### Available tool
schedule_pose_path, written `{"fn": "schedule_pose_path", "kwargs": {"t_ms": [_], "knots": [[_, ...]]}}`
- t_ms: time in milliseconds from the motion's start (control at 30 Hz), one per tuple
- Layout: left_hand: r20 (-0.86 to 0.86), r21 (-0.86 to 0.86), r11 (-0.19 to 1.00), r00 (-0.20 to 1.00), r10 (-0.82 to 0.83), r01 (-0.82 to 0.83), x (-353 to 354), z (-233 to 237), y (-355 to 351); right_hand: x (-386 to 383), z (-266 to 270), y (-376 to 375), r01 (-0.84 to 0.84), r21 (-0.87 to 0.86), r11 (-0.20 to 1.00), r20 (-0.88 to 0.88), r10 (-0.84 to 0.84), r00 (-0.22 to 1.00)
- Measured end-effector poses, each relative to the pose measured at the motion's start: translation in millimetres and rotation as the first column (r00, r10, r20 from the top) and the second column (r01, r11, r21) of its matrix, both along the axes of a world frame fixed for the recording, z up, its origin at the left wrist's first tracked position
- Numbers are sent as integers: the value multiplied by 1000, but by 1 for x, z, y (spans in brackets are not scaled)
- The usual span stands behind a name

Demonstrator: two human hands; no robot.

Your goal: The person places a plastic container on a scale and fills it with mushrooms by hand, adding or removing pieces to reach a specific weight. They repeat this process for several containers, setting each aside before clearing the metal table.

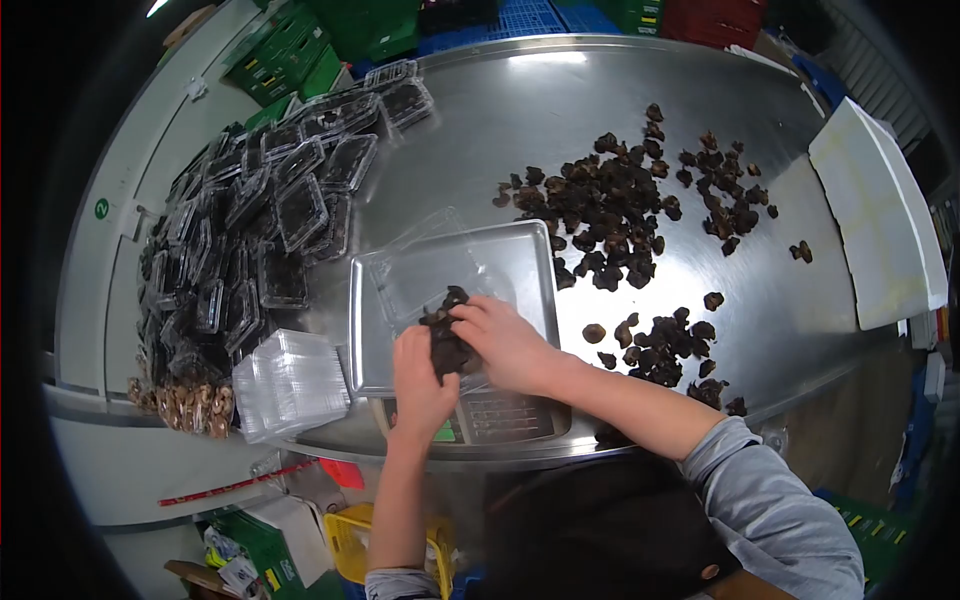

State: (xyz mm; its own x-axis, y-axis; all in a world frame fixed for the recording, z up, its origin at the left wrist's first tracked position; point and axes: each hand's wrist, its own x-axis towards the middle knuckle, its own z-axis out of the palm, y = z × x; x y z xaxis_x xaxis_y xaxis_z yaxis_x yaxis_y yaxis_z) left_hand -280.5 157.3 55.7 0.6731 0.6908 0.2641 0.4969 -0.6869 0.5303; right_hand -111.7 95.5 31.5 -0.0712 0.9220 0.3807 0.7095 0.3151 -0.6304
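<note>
My left hand (420,378) and my right hand (502,345) close from both sides around a clump of dark, crinkled mushrooms (450,340). They are over a clear plastic punnet, whose raised lid (420,240) tilts up behind them. Beneath sits the metal pan (525,265) of a scale; the scale's keypad (505,416) shows below it, near the table's front edge. My fingers and the mushrooms hide most of the punnet's base.
Loose dark mushrooms (605,205) lie in several heaps on the steel table (460,120). Filled clear punnets (300,215) pile up at left, beside stacked unfilled punnets (290,385). A white box (880,220) stands at right. Green crates (280,55) are behind the table.
</note>
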Motion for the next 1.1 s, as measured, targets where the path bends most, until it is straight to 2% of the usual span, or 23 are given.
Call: {"fn": "schedule_pose_path", "kwargs": {"t_ms": [67, 100, 167, 200, 267, 300, 367, 400, 433, 533, 600, 667, 700, 733, 767, 833, 867, 933, 1000, 1033, 1067, 1100], "knots": [[-5, 38, 999, 1000, -21, 21, 11, -1, 7, 6, 4, 2, 38, -41, 998, 6, -38, 999], [-4, 80, 995, 998, -57, 57, 18, 2, 9, 7, 2, 1, 96, -3, 995, 20, -96, 995], [-42, 156, 986, 998, -52, 58, 20, -9, 11, 13, -6, -1, 151, 25, 988, -91, -148, 985], [-38, 154, 986, 998, -53, 58, 18, -12, 10, 13, -3, -4, 152, 24, 988, -87, -149, 985], [18, 212, 975, 997, -72, 66, 14, -18, 7, 15, 3, -11, 215, 58, 975, -142, -205, 968], [16, 206, 976, 997, -79, 74, 12, -19, 6, 15, 5, -14, 223, 52, 974, -143, -213, 967], [123, 121, 992, 992, -33, 18, 11, -17, 3, 17, 9, -18, 258, 44, 965, -201, -245, 949], [121, 119, 992, 992, -43, 28, 10, -14, 2, 18, 11, -18, 255, 26, 967, -273, -239, 932], [148, 95, 995, 987, -57, 44, 7, -11, 2, 20, 14, -21, 264, 22, 964, -275, -248, 929], [184, 21, 997, 980, -81, 78, 0, -7, 7, 30, 19, -30, 295, -16, 955, -594, -246, 766], [203, -18, 998, 977, -60, 65, 0, 1, 8, 43, 27, -41, 308, -139, 941, -797, -290, 530], [226, -43, 999, 974, 2, 8, 6, 4, 10, 72, 9, -53, 409, -107, 906, -731, -350, 586], [248, -67, 996, 966, 67, -51, 10, 5, 11, 82, -1, -60, 467, -155, 871, -753, -410, 515], [254, -71, 993, 961, 106, -91, 14, 1, 15, 93, -7, -69, 511, -161, 844, -702, -462, 542], [256, -72, 993, 960, 111, -95, 17, 2, 18, 103, -13, -77, 576, -184, 797, -597, -556, 579], [247, -73, 991, 961, 124, -109, 24, 3, 25, 131, -40, -99, 587, -184, 788, -275, -615, 739], [257, -11, 993, 960, 114, -115, 29, 5, 25, 134, -45, -105, 588, -185, 787, -273, -616, 739], [195, -5, 995, 976, 100, -101, 31, 1, 32, 131, -49, -115, 704, -197, 682, 134, -693, 708], [128, 1, 996, 988, 89, -90, 30, 0, 33, 125, -41, -118, 680, -204, 705, 86, -679, 729], [176, -26, 996, 981, 86, -82, 29, 3, 31, 120, -32, -118, 658, -207, 724, 39, -666, 745], [221, -53, 996, 972, 82, -72, 29, 6, 30, 115, -25, -117, 656, -121, 745, 47, -656, 753], [216, -52, 996, 973, 78, -68, 28, 15, 24, 108, -10, -114, 659, -125, 742, 42, -659, 751]]}}
